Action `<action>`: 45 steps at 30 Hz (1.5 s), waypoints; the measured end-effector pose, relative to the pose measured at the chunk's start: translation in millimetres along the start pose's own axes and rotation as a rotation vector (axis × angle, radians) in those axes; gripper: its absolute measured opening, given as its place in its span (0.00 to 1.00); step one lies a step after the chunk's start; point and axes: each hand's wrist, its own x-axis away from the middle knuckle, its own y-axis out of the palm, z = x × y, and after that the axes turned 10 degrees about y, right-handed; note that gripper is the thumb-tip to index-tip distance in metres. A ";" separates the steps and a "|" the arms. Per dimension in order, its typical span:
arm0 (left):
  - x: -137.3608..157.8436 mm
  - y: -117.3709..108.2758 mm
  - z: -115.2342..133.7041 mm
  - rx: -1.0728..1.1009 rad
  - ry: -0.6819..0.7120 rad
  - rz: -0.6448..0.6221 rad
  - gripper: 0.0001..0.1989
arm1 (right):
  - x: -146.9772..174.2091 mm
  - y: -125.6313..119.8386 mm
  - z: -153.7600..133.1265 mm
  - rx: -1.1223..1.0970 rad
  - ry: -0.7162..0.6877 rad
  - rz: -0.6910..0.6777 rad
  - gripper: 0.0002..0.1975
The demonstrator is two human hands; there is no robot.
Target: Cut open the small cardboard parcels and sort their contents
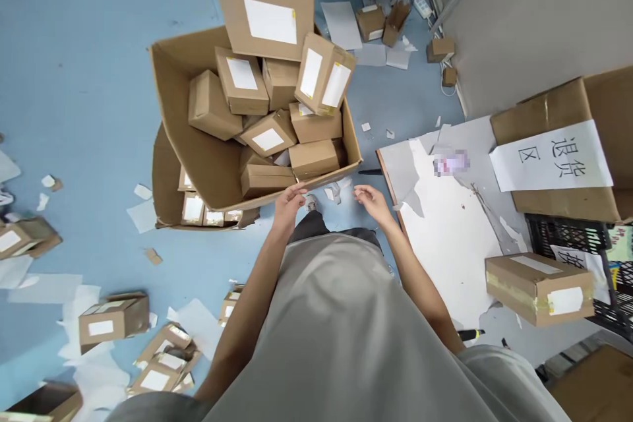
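Note:
My left hand (289,206) is at the near rim of a large open carton (190,155), its fingers loosely bent and apart. Whether the fingertips touch the rim I cannot tell. Inside the carton are several taped brown boxes (270,179) with white labels. A flat labelled box (270,13) and a smaller tilted one (324,76) lie on top at the far side. My right hand (372,202) hangs in the air between the carton and a white tabletop (445,231). Its fingers are half curled with small gaps, and nothing shows in them.
A second carton (165,194) with labelled boxes stands behind the large one. To the right are a box on the tabletop (539,287), a carton with a handwritten sheet (554,155) and a black crate (548,227). Paper scraps and opened boxes (113,320) litter the blue floor.

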 end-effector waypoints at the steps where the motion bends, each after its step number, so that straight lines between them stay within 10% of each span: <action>1: -15.5 -14.6 4.1 -0.049 0.021 0.002 0.25 | -10.2 15.0 -8.9 0.014 -0.002 -0.003 0.19; 7: -105.4 -99.1 17.9 -0.730 0.107 -0.043 0.25 | -57.1 89.6 -53.5 0.079 0.040 -0.052 0.16; 15: -170.5 -144.9 -10.6 -1.305 -0.023 -0.453 0.56 | -89.1 142.0 -77.9 0.271 0.052 -0.186 0.12; 28: -227.7 -163.3 -65.0 -1.145 0.131 -0.513 0.54 | -99.3 186.4 -34.5 0.214 0.200 -0.122 0.10; 32: -215.1 -158.9 -24.8 -1.129 0.204 -0.426 0.59 | -83.0 182.7 -35.7 0.153 0.200 -0.082 0.11; 39: -127.8 -164.4 119.6 -1.172 0.461 -0.204 0.62 | -51.8 160.0 -67.4 0.035 0.109 -0.025 0.19; 45: -73.2 -65.0 148.6 -0.991 0.634 -0.331 0.66 | -9.0 119.8 -80.8 -0.183 0.082 -0.008 0.42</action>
